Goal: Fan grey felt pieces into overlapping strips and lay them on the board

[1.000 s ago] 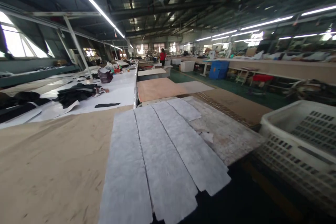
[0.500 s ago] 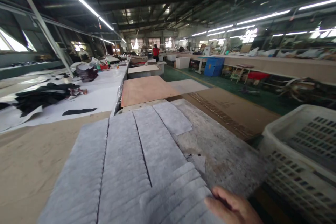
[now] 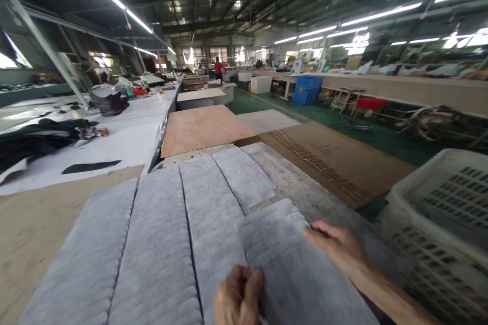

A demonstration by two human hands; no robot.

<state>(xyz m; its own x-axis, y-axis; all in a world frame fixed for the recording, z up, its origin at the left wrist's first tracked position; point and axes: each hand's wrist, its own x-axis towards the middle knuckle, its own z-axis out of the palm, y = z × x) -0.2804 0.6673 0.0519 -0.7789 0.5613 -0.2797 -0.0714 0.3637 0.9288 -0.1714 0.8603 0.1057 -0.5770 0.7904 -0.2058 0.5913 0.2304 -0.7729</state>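
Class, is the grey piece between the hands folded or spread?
Spread where visible: the grey piece shows one broad face between left hand and right hand; near end unseen.

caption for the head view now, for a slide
Two hands, left and right, hold a grey panel beside similar pieces, with a white basket at right.

Workshop/factory flr: long worktables (image 3: pixel 125 137), strip lights (image 3: pixel 381 14), cut fabric pcs (image 3: pixel 156 244).

1. Bare left hand (image 3: pixel 238 297), bottom centre: fingers curled, thumb bent against them, pinching.
2. Bare right hand (image 3: pixel 337 244), lower right: fingers reaching leftward, pinching.
3. Bare right forearm (image 3: pixel 392 297): slanting to bottom right.
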